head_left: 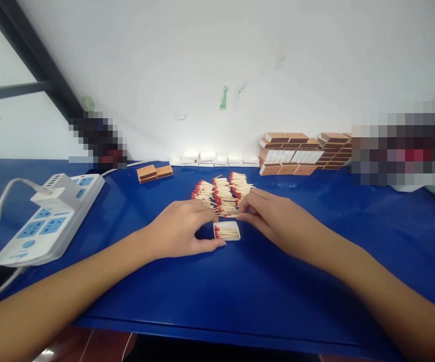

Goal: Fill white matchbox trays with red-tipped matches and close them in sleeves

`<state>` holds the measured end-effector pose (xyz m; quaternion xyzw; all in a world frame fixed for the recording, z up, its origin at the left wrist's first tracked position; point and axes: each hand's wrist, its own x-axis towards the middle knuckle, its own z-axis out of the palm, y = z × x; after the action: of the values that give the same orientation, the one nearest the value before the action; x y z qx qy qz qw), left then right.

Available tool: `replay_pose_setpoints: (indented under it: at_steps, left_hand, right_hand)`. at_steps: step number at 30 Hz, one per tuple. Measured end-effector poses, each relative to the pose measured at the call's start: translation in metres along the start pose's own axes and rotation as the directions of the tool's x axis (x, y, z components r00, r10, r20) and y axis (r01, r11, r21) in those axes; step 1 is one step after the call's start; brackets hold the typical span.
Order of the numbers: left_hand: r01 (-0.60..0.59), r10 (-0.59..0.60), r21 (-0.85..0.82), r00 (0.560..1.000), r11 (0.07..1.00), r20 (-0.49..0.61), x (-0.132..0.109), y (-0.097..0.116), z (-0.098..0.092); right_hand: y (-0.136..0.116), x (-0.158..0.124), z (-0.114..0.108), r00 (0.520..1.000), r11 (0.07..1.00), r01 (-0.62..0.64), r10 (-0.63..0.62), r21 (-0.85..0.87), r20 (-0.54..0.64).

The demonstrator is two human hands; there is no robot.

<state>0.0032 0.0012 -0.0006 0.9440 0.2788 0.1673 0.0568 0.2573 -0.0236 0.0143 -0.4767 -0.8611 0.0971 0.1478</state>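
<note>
A small white matchbox tray (pixel 233 238) lies on the blue table, partly filled with red-tipped matches (pixel 228 232) whose heads point left. My left hand (pixel 181 227) holds the tray at its left end, thumb along the near side and fingers at the far side. Just beyond it are heaps of loose matches (pixel 223 195) in rough rows, heads mostly to the left. At the heaps' near right edge, the fingers of my right hand (pixel 266 211) are pinched together on matches; how many is hidden by the fingers.
White trays (pixel 209 158) line the wall. Stacked brown matchboxes (pixel 287 168) stand at the back right, and a few more matchboxes (pixel 153 173) lie at the back left. A white power strip (pixel 57 221) with a plugged-in charger and cable occupies the left side of the blue table (pixel 217 291).
</note>
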Motion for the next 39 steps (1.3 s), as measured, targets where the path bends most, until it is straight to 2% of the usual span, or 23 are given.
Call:
replay_pose_setpoints:
  at_steps: [5,8,13,16,20,25,33,36,39]
  left_hand:
    - [0.009,-0.009,-0.018,1.0,1.0,0.004,0.002,0.002,0.0]
    - [0.003,-0.003,-0.01,1.0,1.0,0.014,0.003,0.002,-0.001]
    - [-0.014,0.014,-0.015,1.0,1.0,-0.008,0.002,0.001,-0.001]
    - [-0.017,0.017,-0.018,1.0,1.0,-0.012,0.001,0.001,0.0]
    - [-0.021,0.021,-0.005,1.0,1.0,-0.02,0.001,0.001,0.0]
    - [-0.007,0.007,0.005,1.0,1.0,-0.016,0.0,-0.001,0.0]
    - [0.025,-0.025,0.018,1.0,1.0,0.0,-0.001,-0.002,0.002]
    - [0.03,-0.03,0.024,1.0,0.999,0.006,0.0,-0.001,0.001]
    - [0.034,-0.034,0.03,0.999,0.999,0.013,0.0,-0.001,0.0]
  right_hand:
    - [-0.015,-0.004,0.009,0.992,0.998,0.063,-0.066,0.031,0.108]
    - [-0.016,-0.004,0.011,0.99,0.994,0.081,-0.088,0.068,0.106]
    - [0.005,0.0,0.005,1.0,0.999,0.001,0.0,0.033,-0.027]
    - [0.016,0.005,0.007,0.999,0.999,-0.035,0.035,-0.007,0.012]
    - [0.018,0.008,0.013,0.995,0.998,-0.067,0.067,0.007,0.067]
    - [0.023,0.004,0.008,0.988,0.995,-0.092,0.096,-0.041,0.12]
    - [0.037,-0.004,-0.007,1.0,0.997,-0.011,0.011,-0.079,-0.002]
    - [0.038,-0.006,-0.009,1.0,0.995,-0.014,0.014,-0.098,-0.007]
    - [0.044,-0.007,-0.011,0.997,0.987,-0.032,0.021,-0.155,-0.073]
